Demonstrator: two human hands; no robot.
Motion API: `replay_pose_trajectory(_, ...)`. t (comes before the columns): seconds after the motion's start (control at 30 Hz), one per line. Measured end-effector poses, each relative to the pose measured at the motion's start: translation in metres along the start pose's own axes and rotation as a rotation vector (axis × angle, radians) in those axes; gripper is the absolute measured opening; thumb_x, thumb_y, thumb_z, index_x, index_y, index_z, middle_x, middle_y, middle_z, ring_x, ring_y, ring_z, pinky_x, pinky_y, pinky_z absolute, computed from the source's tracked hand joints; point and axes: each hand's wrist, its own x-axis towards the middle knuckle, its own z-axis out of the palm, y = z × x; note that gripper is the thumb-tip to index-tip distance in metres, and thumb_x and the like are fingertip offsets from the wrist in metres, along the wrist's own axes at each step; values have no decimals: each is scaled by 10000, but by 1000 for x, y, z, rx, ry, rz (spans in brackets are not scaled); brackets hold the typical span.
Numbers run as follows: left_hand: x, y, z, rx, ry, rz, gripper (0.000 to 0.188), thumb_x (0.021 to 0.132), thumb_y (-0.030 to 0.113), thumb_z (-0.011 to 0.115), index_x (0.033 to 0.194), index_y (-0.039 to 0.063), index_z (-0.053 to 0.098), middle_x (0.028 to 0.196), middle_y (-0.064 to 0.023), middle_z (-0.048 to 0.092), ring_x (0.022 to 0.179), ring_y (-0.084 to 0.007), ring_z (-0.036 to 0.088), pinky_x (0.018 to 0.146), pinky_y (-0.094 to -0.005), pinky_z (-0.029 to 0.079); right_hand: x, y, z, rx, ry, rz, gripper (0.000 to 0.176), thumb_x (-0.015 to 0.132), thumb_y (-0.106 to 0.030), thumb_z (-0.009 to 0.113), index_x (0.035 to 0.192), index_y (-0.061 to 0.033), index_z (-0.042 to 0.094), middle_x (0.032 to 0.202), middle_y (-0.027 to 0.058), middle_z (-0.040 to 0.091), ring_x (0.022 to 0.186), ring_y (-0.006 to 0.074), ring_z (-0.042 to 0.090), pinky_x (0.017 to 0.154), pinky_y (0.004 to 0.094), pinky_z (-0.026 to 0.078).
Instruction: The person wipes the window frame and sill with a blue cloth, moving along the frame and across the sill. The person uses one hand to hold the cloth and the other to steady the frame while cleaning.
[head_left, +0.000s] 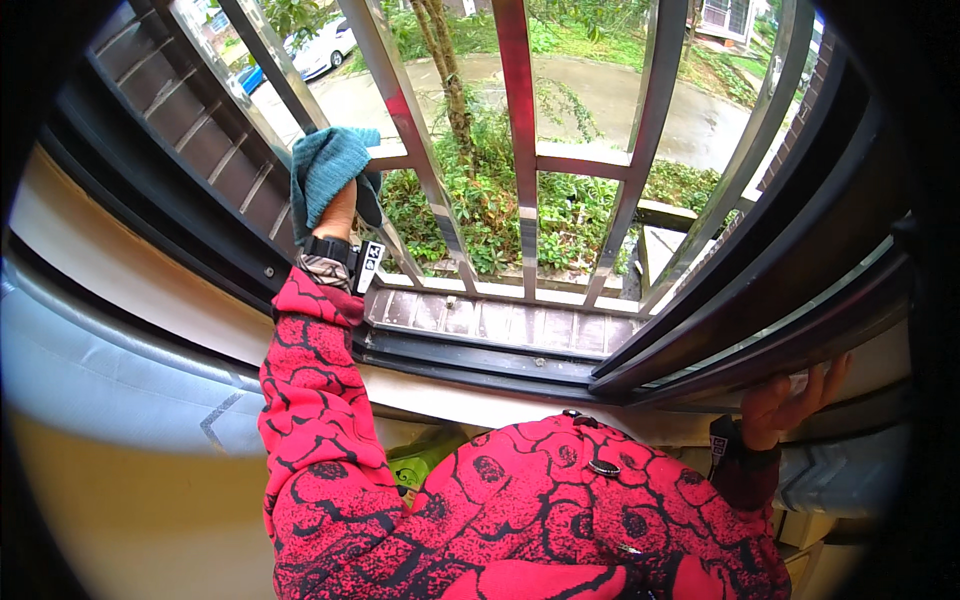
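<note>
A teal cloth (326, 169) is bunched over my left hand (339, 214), covering most of its fingers. That hand reaches out through the window opening and holds the cloth against the shiny metal window bars (409, 127) on the left, where a crossbar meets an upright. At the lower right, my right hand (787, 405) has its fingers apart against the lower edge of a dark-framed sliding window sash (750, 300). Nothing shows in that hand. Both wrists wear black bands bearing small printed tags.
The dark window track (480, 356) runs below the bars, with a tiled outer ledge (495, 319) beyond. A white inner sill (450, 390) lies before my body. Pale blue curtain fabric (150, 375) hangs at left. Outside are shrubs (480, 217), a tree trunk (450, 82) and a parked white car (322, 49).
</note>
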Motion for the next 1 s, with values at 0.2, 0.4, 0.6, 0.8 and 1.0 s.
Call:
replay_pose_trajectory(0.2,106,-34,-28,48,142,460,250,966,190,477,1049,21,641,1080,-129,642,1024,-254,598,923,-354,450,-1,0,7,-7,62,-13,427,1018,-314,356,1268,30,389,1400,276,328,1321,421,337,1058,514,315)
replay_pose_trajectory(0.4,212,-67,-65,221,1,331,336,976,204,420,1233,29,546,1267,-171,549,1196,-285,504,1043,-356,357,-1,5,1,-138,13,-31,484,1010,-370,354,1250,46,416,1381,290,363,1275,435,399,1026,494,365)
replay_pose_trajectory(0.6,145,-39,-32,63,95,435,335,966,189,456,1249,32,544,1286,-160,542,1208,-269,499,1056,-357,354,-1,6,4,-165,77,-83,459,1019,-343,338,1237,56,401,1367,300,370,1275,414,409,1038,473,373)
replay_pose_trajectory(0.8,18,-21,-13,-143,-183,46,264,927,176,512,1117,27,618,1174,-127,615,1137,-261,551,1012,-355,398,-2,2,5,-166,67,-49,447,1019,-333,346,1245,51,390,1363,303,376,1282,418,404,1035,470,372)
replay_pose_trajectory(1.0,-31,-18,29,137,183,45,289,978,235,430,1110,44,601,1123,-182,609,1070,-363,530,960,-435,387,0,4,5,-113,54,-60,452,1016,-333,355,1274,36,399,1366,308,380,1273,429,413,1024,496,366)
